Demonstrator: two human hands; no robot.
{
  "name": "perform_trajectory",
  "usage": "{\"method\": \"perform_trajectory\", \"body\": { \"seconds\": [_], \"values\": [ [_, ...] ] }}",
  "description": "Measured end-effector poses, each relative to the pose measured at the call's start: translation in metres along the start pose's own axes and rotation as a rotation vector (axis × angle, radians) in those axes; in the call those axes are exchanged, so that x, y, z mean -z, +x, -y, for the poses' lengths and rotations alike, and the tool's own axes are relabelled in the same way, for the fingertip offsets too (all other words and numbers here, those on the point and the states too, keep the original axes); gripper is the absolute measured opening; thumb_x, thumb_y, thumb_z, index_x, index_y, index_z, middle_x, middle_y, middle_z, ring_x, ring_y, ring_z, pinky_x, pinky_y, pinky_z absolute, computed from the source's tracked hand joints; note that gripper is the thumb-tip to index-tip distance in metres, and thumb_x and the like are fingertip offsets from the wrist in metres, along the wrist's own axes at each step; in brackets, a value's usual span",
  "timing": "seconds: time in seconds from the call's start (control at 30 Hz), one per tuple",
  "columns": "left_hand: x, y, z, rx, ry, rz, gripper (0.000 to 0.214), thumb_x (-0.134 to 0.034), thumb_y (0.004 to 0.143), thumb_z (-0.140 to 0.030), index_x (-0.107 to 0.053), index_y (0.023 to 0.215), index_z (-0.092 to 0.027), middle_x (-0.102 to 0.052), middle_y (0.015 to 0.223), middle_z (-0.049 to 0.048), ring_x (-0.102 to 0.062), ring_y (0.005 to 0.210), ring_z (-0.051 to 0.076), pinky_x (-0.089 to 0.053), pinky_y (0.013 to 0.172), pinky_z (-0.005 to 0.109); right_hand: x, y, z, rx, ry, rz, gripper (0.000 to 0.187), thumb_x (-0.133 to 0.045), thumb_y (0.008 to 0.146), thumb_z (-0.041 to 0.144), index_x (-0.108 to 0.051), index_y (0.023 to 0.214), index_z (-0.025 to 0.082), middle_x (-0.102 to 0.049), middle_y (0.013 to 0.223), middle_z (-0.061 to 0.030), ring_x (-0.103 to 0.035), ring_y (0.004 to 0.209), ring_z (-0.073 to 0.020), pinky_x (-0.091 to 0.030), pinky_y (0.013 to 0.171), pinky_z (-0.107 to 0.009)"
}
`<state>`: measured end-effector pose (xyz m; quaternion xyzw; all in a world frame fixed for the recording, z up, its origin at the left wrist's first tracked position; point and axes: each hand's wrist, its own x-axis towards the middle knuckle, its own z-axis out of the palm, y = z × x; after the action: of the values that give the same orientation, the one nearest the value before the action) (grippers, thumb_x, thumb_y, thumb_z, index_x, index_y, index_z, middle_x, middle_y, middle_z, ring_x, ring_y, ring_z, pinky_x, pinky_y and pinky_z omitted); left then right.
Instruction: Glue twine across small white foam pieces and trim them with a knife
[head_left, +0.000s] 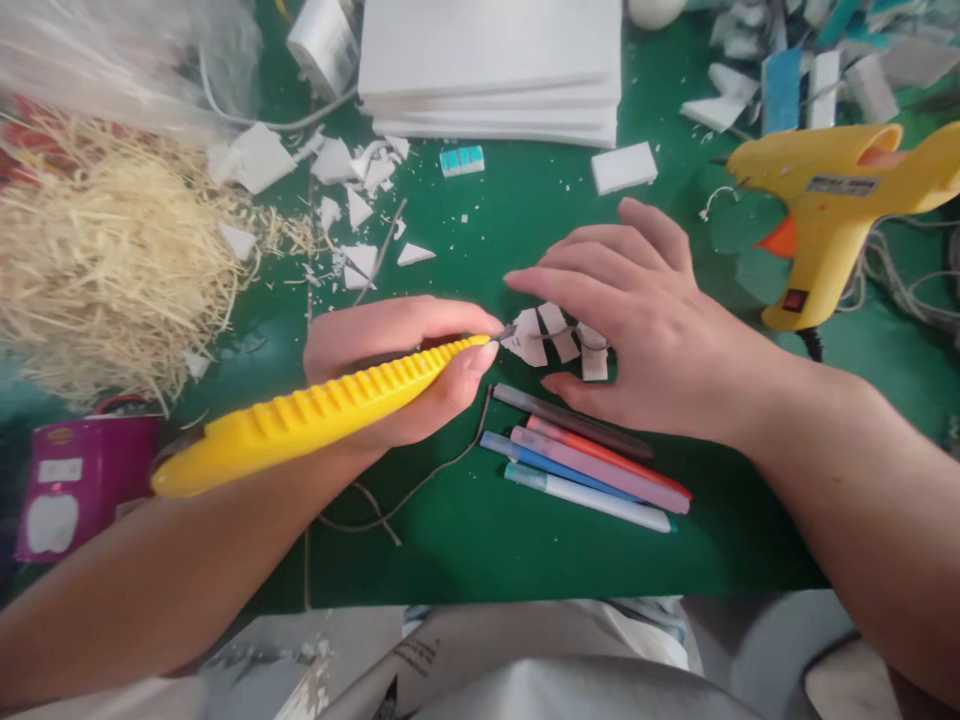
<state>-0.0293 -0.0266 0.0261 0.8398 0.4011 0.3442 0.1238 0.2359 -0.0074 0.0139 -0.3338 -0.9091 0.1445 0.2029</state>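
A yellow utility knife (322, 420) lies along my left hand (412, 350), which is closed on it. The knife's narrow front end is between my thumb and forefinger and touches, or nearly touches, a white foam piece (528, 338). Beside that piece are a second white piece (559, 333) and a third (594, 352), with a thin grey cord running across them. Over these pieces my right hand (637, 320) arches with its fingers apart, and it appears to hold nothing. Part of the third piece is hidden under it. Several coloured pens (600, 465) lie just below.
A yellow glue gun (817, 210) with its cable stands at the right. White foam sheets (487, 60) are stacked at the back. Foam scraps (360, 210) and straw (112, 250) cover the left side, above a purple packet (82, 480). More scraps (825, 80) lie far right.
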Motion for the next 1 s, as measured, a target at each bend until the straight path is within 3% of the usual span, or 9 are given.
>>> {"method": "perform_trajectory", "body": {
  "seconds": [0.07,0.2,0.4,0.53,0.83,1.0],
  "values": [
    [-0.001,0.000,0.001,-0.018,-0.011,0.006,0.019,-0.065,0.103,-0.029,-0.083,0.097,-0.025,-0.088,0.089,-0.0031,-0.084,0.074,0.015,-0.067,0.070,0.020,-0.005,0.001,0.002,-0.009,0.022,-0.008,0.072,-0.073,0.090,0.025,-0.059,0.160,0.026,-0.075,0.143,-0.0122,-0.064,0.141,-0.0381,-0.031,0.134,-0.072],
    [-0.002,0.001,0.006,-0.052,-0.002,0.026,0.017,-0.067,0.102,-0.030,-0.083,0.098,-0.025,-0.089,0.091,-0.0032,-0.084,0.076,0.014,-0.067,0.071,0.017,-0.013,0.005,0.004,-0.023,0.039,0.000,0.061,-0.065,0.096,0.020,-0.061,0.157,0.027,-0.079,0.135,-0.0099,-0.068,0.135,-0.0338,-0.029,0.135,-0.072],
    [-0.004,0.000,0.007,-0.061,0.007,0.062,0.019,-0.065,0.103,-0.031,-0.083,0.100,-0.025,-0.089,0.094,-0.0044,-0.085,0.080,0.013,-0.068,0.076,0.017,-0.013,0.007,0.002,-0.037,0.060,0.007,0.058,-0.063,0.096,0.017,-0.064,0.153,0.025,-0.080,0.133,-0.0099,-0.069,0.134,-0.0330,-0.027,0.136,-0.072],
    [-0.006,0.002,0.006,-0.093,-0.005,0.022,0.018,-0.067,0.102,-0.033,-0.083,0.096,-0.033,-0.088,0.089,-0.0101,-0.083,0.072,0.013,-0.068,0.068,0.020,-0.011,0.008,0.003,-0.029,0.068,0.015,0.058,-0.060,0.095,0.016,-0.066,0.152,0.022,-0.081,0.133,-0.0116,-0.069,0.135,-0.0325,-0.031,0.135,-0.069],
    [-0.001,0.001,0.003,0.046,-0.007,0.140,0.024,-0.063,0.101,-0.039,-0.086,0.099,-0.032,-0.089,0.090,-0.0045,-0.084,0.075,0.018,-0.069,0.071,0.025,-0.009,0.009,0.005,-0.045,0.068,0.044,0.057,-0.060,0.095,0.016,-0.067,0.151,0.024,-0.082,0.134,-0.0109,-0.069,0.136,-0.0333,-0.030,0.135,-0.070],
    [-0.002,0.004,0.002,0.016,-0.050,0.125,0.022,-0.064,0.099,-0.037,-0.085,0.094,-0.033,-0.088,0.088,-0.0052,-0.083,0.072,0.018,-0.069,0.070,0.025,-0.008,0.010,0.006,-0.045,0.076,0.050,0.056,-0.059,0.095,0.016,-0.068,0.151,0.024,-0.082,0.134,-0.0101,-0.068,0.137,-0.0327,-0.029,0.136,-0.069]
  ]
}}
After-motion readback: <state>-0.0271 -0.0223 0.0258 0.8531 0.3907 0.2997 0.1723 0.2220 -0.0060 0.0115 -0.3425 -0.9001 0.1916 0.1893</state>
